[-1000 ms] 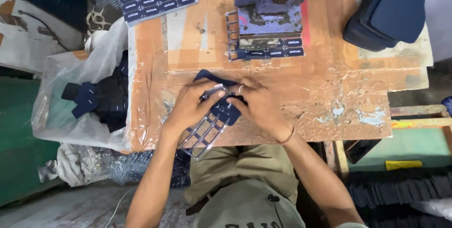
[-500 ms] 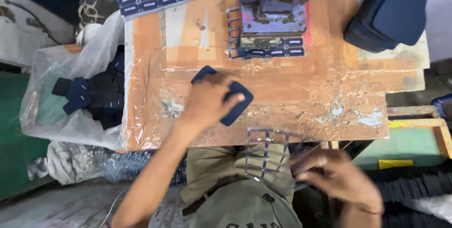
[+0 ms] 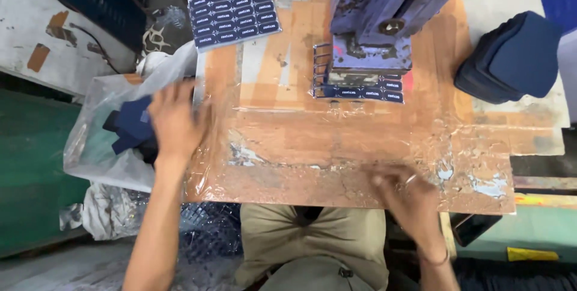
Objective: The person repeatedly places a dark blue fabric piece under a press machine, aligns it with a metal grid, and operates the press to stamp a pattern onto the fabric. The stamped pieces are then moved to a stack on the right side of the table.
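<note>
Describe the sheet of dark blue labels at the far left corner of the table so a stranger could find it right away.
Start at the worn orange-brown table and the blue machine at its far edge. Left of that machine, at the far left corner, lies the label sheet: a tilted grid of small dark blue rectangles. Unlike the strip under the machine, it lies uncovered.

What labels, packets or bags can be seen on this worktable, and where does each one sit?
Label sheet: far left of the table, a rectangular sheet of small dark blue labels in rows, tilted.
Label strip: under the blue press, a row of dark blue labels in a wire frame.
Plastic bag: off the table's left edge, clear and crumpled, dark blue pieces inside; the left hand is at its mouth.
</note>
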